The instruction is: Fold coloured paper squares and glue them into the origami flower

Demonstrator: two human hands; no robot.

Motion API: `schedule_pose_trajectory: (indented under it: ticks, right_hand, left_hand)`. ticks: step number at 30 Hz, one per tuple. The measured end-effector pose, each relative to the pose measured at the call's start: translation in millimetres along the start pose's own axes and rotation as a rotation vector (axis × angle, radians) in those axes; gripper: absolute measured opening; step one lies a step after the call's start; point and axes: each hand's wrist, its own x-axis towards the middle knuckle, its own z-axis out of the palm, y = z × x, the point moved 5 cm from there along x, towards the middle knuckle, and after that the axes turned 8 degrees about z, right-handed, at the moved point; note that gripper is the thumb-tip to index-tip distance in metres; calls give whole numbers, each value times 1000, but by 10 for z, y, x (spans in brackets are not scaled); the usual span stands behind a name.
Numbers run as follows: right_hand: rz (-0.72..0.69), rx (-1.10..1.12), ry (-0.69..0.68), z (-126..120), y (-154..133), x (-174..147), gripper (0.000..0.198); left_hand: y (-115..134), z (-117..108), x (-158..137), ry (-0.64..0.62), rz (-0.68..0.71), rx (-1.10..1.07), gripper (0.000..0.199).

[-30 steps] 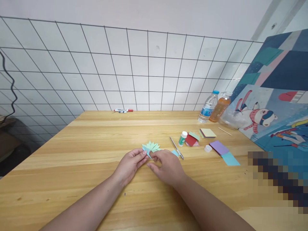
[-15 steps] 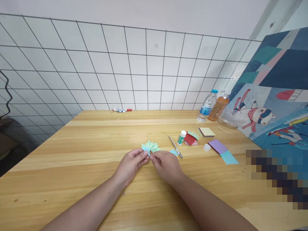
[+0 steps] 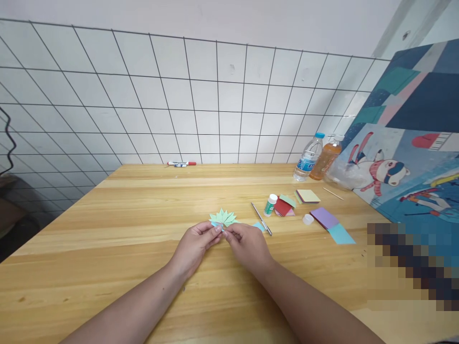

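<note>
A small piece of blue paper (image 3: 217,224) is pinched between my two hands, mostly covered by the fingers. My left hand (image 3: 198,242) closes on its left side, thumb on top. On the other side, my right hand (image 3: 247,242) has its thumb and forefinger shut on the paper's right end. Just beyond the fingertips lies a pale green folded paper piece (image 3: 224,216) with a fan of pointed tips; its near part is hidden. Beside my right hand, a light blue paper piece (image 3: 258,226) lies partly under a pen (image 3: 262,220).
A glue stick (image 3: 270,205) stands right of the pen, near red and green papers (image 3: 284,206). Further right are a clear cap (image 3: 307,219), purple paper (image 3: 324,218), a yellow-topped paper stack (image 3: 307,196) and a thin stick (image 3: 333,193). Two bottles (image 3: 309,157) and markers (image 3: 181,164) stand or lie at the back.
The blue paper has tilted or folded down, so less of it shows above my left fingers and more of the green piece is visible. Both hands stay almost in place.
</note>
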Motion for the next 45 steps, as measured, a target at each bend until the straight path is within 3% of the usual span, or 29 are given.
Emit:
schedule_pose_trajectory:
  ticks: [7, 14, 25, 32, 40, 45]
  right_hand:
    - [-23, 41, -91, 36, -15, -8, 29]
    - [63, 150, -40, 47, 46, 6, 12]
    - [24, 143, -105, 39, 9, -3, 30]
    - [38, 163, -46, 44, 38, 9, 12]
    - [-5, 147, -74, 15, -3, 14, 22]
    - [32, 248, -132, 63, 35, -5, 28]
  left_hand:
    - [0, 6, -3, -32, 24, 26, 18]
    - [25, 6, -5, 7, 27, 0, 17]
    - [36, -5, 2, -71, 103, 152, 18]
    - [34, -6, 9, -44, 109, 122, 18]
    - [44, -8, 3, -73, 125, 207, 17]
    - [42, 1, 14, -102, 134, 228, 18]
